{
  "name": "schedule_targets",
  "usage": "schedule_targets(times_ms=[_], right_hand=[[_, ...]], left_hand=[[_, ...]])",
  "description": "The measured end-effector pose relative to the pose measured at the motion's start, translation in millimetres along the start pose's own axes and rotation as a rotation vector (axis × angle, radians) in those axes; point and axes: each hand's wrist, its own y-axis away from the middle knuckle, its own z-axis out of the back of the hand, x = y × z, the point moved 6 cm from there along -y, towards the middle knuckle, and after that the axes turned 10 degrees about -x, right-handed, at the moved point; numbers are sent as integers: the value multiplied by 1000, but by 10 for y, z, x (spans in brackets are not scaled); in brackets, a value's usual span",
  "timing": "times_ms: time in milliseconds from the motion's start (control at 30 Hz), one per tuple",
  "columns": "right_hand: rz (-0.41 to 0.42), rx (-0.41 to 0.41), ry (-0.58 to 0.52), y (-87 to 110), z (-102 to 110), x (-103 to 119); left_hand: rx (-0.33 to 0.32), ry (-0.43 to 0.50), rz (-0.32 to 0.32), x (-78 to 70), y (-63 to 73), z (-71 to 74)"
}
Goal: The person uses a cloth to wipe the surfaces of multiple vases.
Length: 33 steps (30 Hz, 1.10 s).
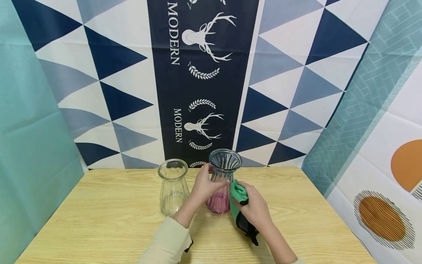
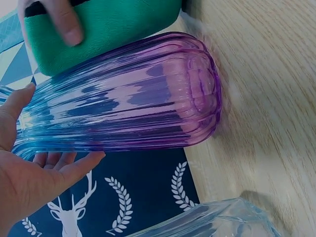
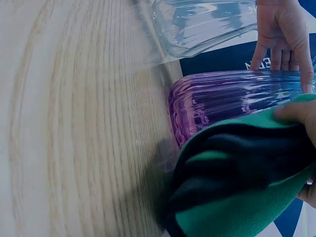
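Note:
A ribbed glass vase, blue at the flared rim and pink-purple at the base, stands upright on the table. My left hand grips it round the narrow neck, thumb in front; the left wrist view shows the fingers curling behind the glass. In my right hand is a folded green cloth with black edging, pinched between thumb and fingers. The cloth lies against the vase's right side, as the left wrist view also shows. Its folded layers face the right wrist camera.
A clear ribbed glass vase stands on the wooden table, just left of the coloured one. Behind the table hangs a patterned fabric backdrop, with fabric walls at both sides. A small black object shows beside the left sleeve.

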Motion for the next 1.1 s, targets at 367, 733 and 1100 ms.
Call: schedule_targets(times_ms=[367,733,1100], right_hand=[[139,-232,-64,-62,157,122],[30,-2,0,-13,-17,55],[-14,69,65,44,-88,-98]], left_hand=[[3,-7,-2,3,-10,3],[1,-33,15,-24,-14,44],[1,-27,-10,-37,-8,35]])
